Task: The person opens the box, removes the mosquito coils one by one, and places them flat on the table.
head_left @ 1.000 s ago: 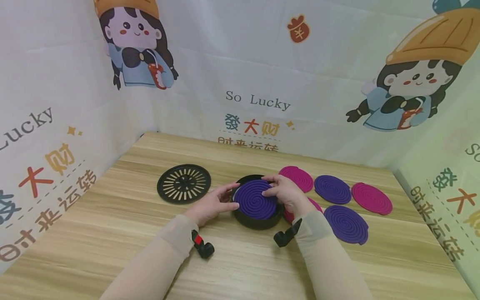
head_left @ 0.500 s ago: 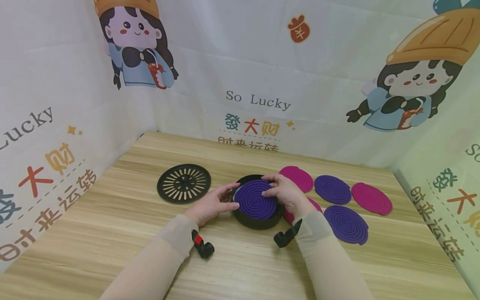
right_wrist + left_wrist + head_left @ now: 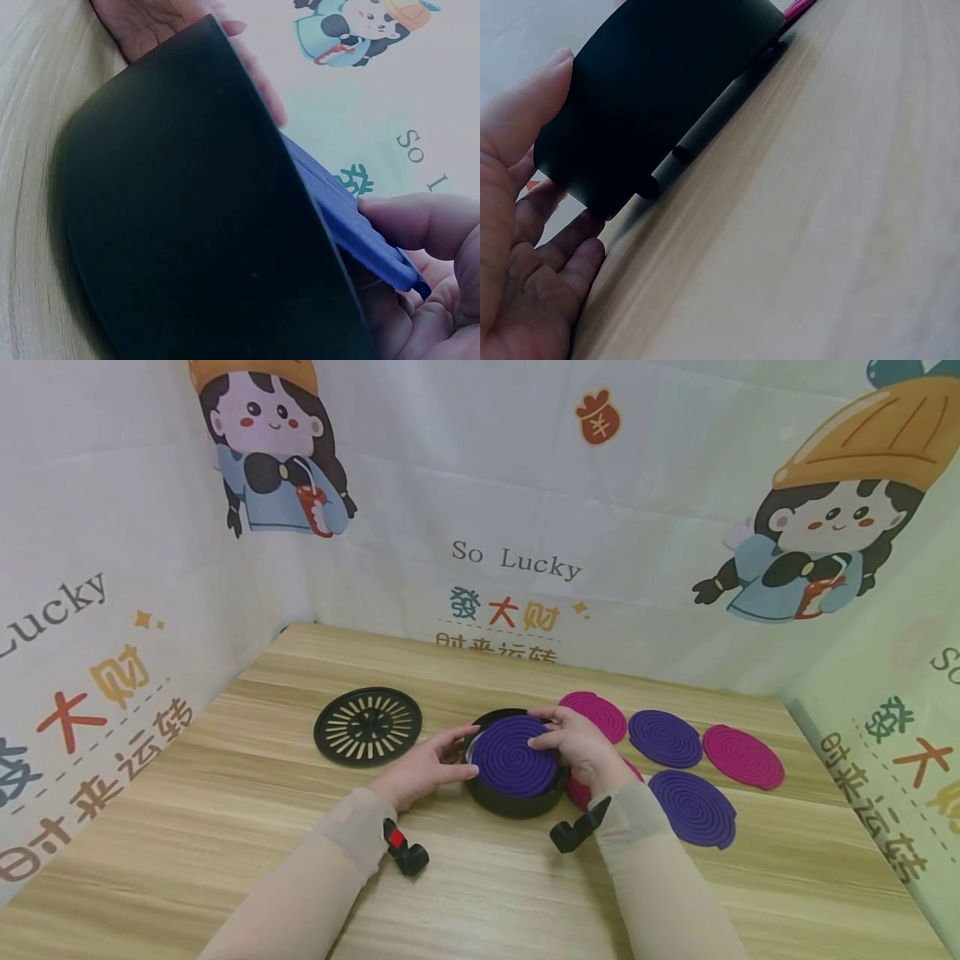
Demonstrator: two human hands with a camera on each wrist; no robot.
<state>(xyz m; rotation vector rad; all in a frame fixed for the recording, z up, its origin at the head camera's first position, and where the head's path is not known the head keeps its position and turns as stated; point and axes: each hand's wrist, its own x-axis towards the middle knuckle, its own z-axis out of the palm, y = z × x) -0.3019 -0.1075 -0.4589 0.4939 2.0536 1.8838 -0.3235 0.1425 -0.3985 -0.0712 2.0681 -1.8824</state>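
Note:
My right hand (image 3: 588, 752) pinches a purple mosquito coil (image 3: 516, 758) by its right side, thumb on top and fingers beneath. The coil covers most of the mouth of a round black mosquito coil holder (image 3: 513, 807). In the right wrist view the coil (image 3: 349, 221) tilts, its pinched side raised above the holder's rim. My left hand (image 3: 423, 772) grips the holder's left side. In the left wrist view its thumb lies against the holder's dark wall (image 3: 652, 97), other fingers near the base. Most of the holder's inside is hidden under the coil.
A black slotted lid (image 3: 370, 725) lies on the wooden table, left of the holder. On the right lie pink coils (image 3: 745, 757) and purple coils (image 3: 693, 808), one pink coil (image 3: 628, 768) partly behind my right hand. A printed curtain (image 3: 517, 485) surrounds the table.
The coil and my right hand have shifted slightly to the right over the holder. My left hand and the holder have stayed in place.

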